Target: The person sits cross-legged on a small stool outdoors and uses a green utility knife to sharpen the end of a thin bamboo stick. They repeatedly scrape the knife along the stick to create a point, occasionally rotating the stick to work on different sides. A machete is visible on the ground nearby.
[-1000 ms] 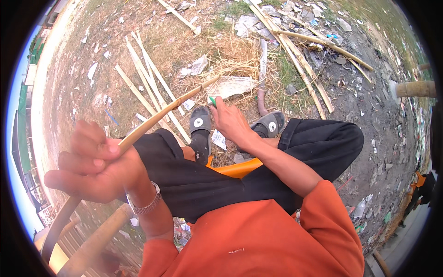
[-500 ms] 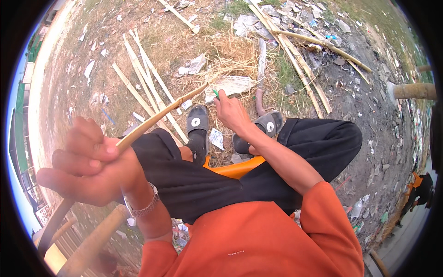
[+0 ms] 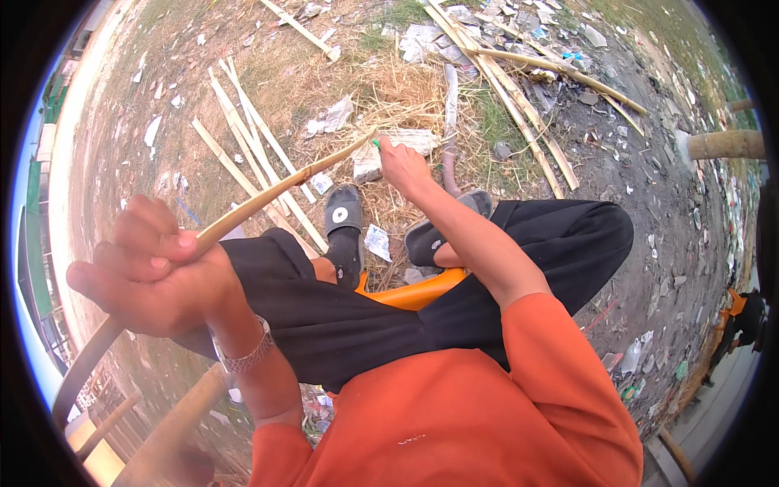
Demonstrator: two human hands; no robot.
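Over littered ground point(image 3: 150, 183), a slanting bamboo strip point(image 3: 268, 196)
Left hand point(image 3: 162, 272) curls fingers around it; right hand point(image 3: 406, 169) pinches a green object point(image 3: 376, 144) near the strip's tip.

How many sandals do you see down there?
2: one grey sandal is on the left, and another sandal is to its right, partly hidden behind the right forearm.

Right hand point(image 3: 406, 169) hides most of a green object point(image 3: 376, 144)
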